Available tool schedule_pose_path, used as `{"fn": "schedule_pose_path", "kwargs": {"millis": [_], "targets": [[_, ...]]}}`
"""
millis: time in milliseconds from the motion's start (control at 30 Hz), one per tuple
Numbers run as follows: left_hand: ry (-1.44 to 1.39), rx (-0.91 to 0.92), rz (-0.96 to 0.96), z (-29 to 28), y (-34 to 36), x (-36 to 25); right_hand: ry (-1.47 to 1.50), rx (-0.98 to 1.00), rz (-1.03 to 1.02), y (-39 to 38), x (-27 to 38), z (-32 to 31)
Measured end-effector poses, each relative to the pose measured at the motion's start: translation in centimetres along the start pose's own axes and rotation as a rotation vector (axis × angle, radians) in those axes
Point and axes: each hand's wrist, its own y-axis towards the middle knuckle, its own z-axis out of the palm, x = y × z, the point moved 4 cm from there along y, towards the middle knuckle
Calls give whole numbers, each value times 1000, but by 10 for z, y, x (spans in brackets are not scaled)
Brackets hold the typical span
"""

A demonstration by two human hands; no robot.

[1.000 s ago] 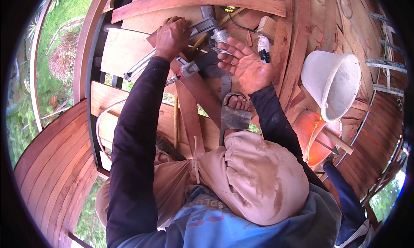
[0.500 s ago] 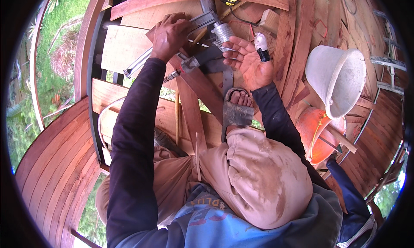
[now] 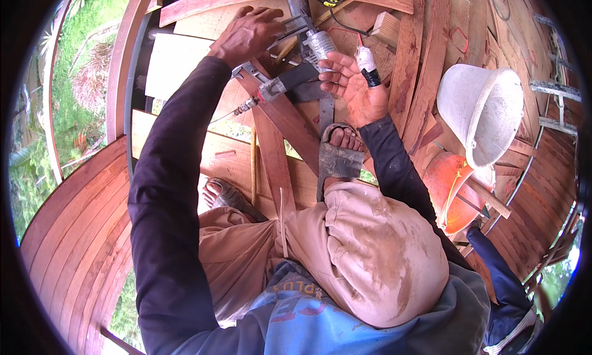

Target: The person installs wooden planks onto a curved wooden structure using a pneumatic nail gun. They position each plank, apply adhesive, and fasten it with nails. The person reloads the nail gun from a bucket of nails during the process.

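Top centre: you're likely readying the nail gun [image 3: 319,44]; left hand [image 3: 248,35] grip unclear, right hand [image 3: 356,90] unclenched. Next calls for steadying.

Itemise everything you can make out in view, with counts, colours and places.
nail gun: 1, silver and black, upper middle
tape measure: 1, yellow and black, top middle
block: 1, pale, right of the tape measure
boards: many, pale to reddish brown, throughout
white bucket: 1, white, right
orange bucket: 1, orange, below the white one
handle: 1, tan, at the orange bucket
shrub: 1, pinkish, upper left
grass: one patch, green, upper left
fabric: 1, dark blue, lower right, kind unclear
sandals: 2, greyish, centre and left
trousers: 1 pair, tan, lower middle
shirt: 1, blue, bottom
sleeves: 2, dark, left and right
left hand: 1, bare, at the nail gun's rail
right hand: 1, thumb wrapped white and black, beside the nail gun
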Motion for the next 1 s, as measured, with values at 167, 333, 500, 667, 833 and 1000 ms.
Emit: {"fn": "schedule_pose_path", "kwargs": {"millis": [167, 333, 500, 667, 833, 1000], "targets": [[-21, 8, 101, 1, 1, -4, -5, 4, -3, -3, -3, -3], [-10, 82, 123, 0, 5, 0, -13, -9, 17, -4, -7, -6], [-6, 91, 123, 0, 2, 2, -35, -15, 19, -4, -9, -6], [-15, 87, 120, -6, -5, 1, -48, -15, 24, -5, -9, -6], [13, 97, 153, -7, -6, 1, -46, 0, 35, -3, -10, -9], [-97, 184, 197, -5, -9, 10, 16, 256, -143, 0, -23, -19]]}}
